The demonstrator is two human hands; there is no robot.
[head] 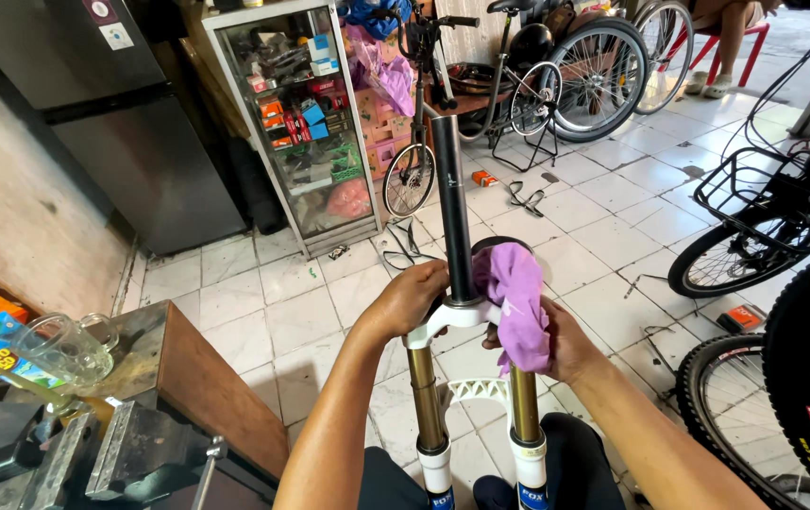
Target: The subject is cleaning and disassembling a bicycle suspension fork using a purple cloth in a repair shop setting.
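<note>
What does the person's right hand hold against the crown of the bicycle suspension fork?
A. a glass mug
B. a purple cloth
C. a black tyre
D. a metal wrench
B: the right hand presses a purple cloth against the white crown of the suspension fork, at the base of the black steerer tube, while the left hand grips the crown from the other side.

At centre frame I see a matt black metal steerer tube (pixel 452 203), a glossy white crown (pixel 447 316), polished gold metal stanchions (pixel 427 397) and a soft lilac cloth (pixel 518 302); lower left, a clear glass mug (pixel 60 349) on worn wood.
</note>
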